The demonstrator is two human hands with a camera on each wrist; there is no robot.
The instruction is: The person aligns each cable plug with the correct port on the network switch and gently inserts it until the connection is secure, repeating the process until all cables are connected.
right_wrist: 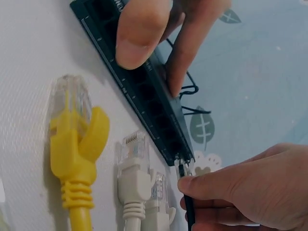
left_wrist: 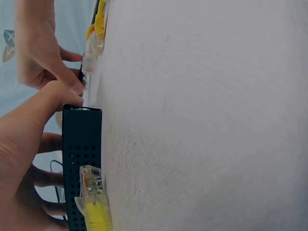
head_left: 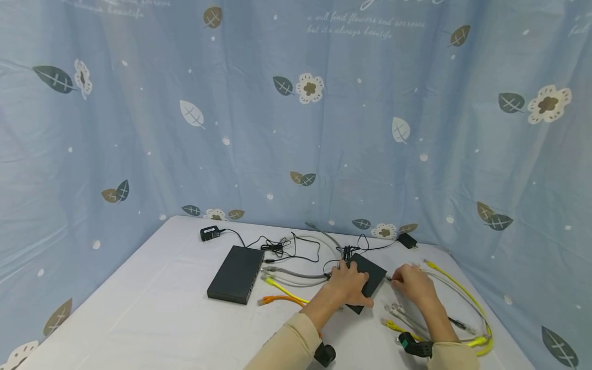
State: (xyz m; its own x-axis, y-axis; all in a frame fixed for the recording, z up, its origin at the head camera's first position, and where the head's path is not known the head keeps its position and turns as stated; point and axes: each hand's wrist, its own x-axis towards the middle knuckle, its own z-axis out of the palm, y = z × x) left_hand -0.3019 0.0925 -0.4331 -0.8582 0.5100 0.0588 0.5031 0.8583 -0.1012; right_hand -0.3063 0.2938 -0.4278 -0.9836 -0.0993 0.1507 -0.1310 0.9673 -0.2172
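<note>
My left hand (head_left: pixel 344 285) grips a black network switch (head_left: pixel 371 271) on the right half of the table, its thumb near the port side. In the right wrist view the switch (right_wrist: pixel 156 113) shows a row of ports. My right hand (head_left: pixel 413 288) pinches the clear plug of a black network cable (right_wrist: pixel 190 211) at the end port of that row. The plug's tip meets the port; how deep it sits I cannot tell. A yellow network cable (right_wrist: pixel 72 159) and white network cables (right_wrist: pixel 134 185) lie beside the switch, their plugs apart from it.
A second black switch (head_left: pixel 236 275) lies on the left, with grey, yellow and orange cables (head_left: pixel 282 298) between the two. Power adapters (head_left: pixel 210 233) and tangled black cords sit along the back. Looped yellow cable (head_left: pixel 485 318) lies at the right edge. A patterned curtain (head_left: pixel 296 128) hangs behind.
</note>
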